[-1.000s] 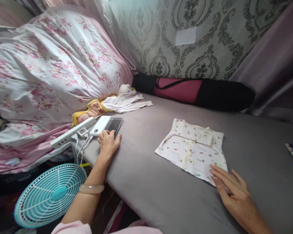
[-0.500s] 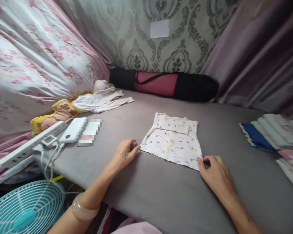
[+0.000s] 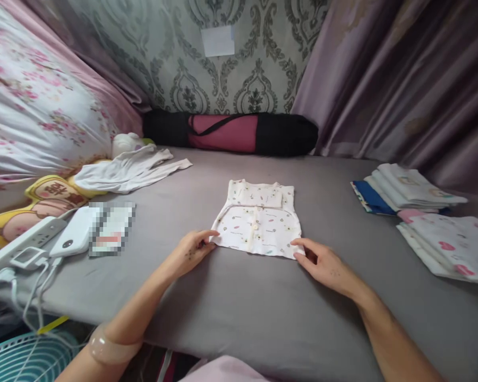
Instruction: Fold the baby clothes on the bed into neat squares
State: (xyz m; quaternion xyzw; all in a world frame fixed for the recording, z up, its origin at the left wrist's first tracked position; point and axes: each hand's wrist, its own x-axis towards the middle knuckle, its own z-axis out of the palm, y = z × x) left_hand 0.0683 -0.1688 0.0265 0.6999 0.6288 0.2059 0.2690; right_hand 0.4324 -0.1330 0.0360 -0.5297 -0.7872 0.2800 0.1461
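A small white baby shirt (image 3: pixel 258 225) with a tiny scattered print lies on the grey bed surface, its sleeves folded inward across the upper part. A pale strip runs down the middle of its lower half. At the near left corner of the hem, my left hand (image 3: pixel 191 253) pinches the cloth between thumb and forefinger. My right hand (image 3: pixel 325 266) grips the near right corner, thumb at the edge and forefinger on top of the fabric. The shirt's underside is hidden.
Folded clothes (image 3: pixel 410 188) are stacked at the right, with another folded pile (image 3: pixel 454 246) nearer. White leggings (image 3: pixel 123 172) lie by a yellow plush (image 3: pixel 50 191). A power strip (image 3: pixel 27 244) and power bank (image 3: pixel 75 231) sit left; a black-and-red bag (image 3: pixel 223 132) lies behind.
The view has turned to the right, so the surroundings sit further left. My right forefinger now lies over the shirt's corner, and the hem looks straighter.
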